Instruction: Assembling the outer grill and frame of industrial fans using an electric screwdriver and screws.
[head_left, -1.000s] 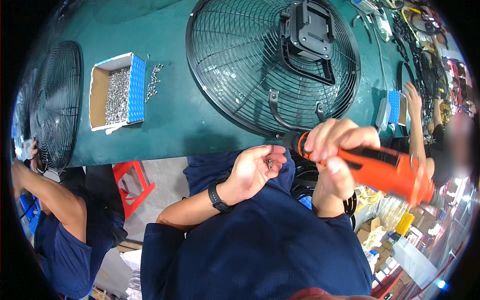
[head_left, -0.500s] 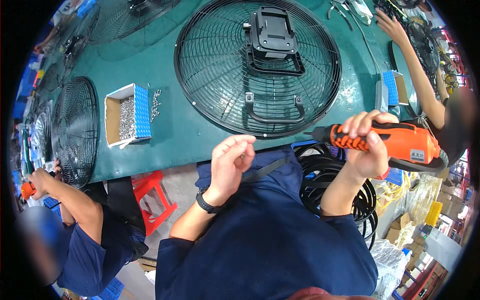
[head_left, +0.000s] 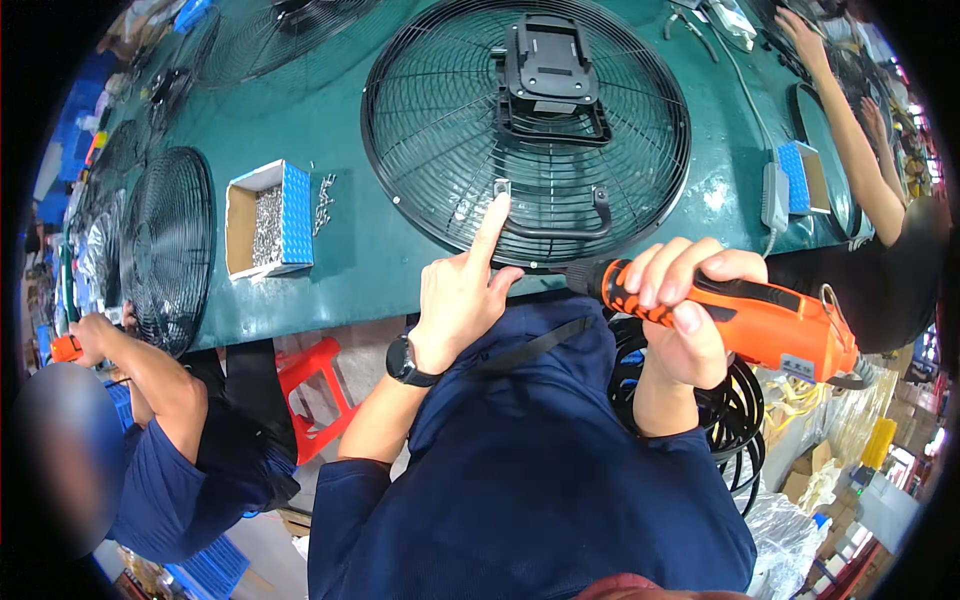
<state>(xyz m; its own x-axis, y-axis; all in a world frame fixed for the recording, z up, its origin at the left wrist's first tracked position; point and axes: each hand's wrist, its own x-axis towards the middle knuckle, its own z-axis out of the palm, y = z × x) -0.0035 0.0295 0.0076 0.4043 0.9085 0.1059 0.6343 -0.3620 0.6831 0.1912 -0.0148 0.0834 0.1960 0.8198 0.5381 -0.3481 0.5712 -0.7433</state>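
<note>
A large round black wire fan guard (head_left: pixel 450 150) lies on the table with a black motor housing (head_left: pixel 552 62) on its far half. Near its front rim sits a curved black handle (head_left: pixel 560 234). My left hand (head_left: pixel 458 305) stretches its index finger to the handle's left end bracket, where the fingertip covers part of it; the thumb points out to the right and nothing is held. My right hand (head_left: pixel 690 315) is wrapped round an orange-and-black electric screwdriver (head_left: pixel 775 328). Its black nose points left, close to the guard's front rim; the bit's tip cannot be made out.
Left on the green table (head_left: pixel 340 280) stands an open box of screws (head_left: pixel 268 225), with loose screws (head_left: pixel 324 205) beside it. Another fan guard (head_left: pixel 168 250) is farther left. Blue box (head_left: pixel 795 178) and grey adapter (head_left: pixel 774 195) lie right. Co-workers are on both sides; black rings (head_left: pixel 735 410) hang below.
My left hand has reached forward, its index finger now extended to the handle bracket. The screwdriver in my right hand has moved left and slightly nearer to me.
</note>
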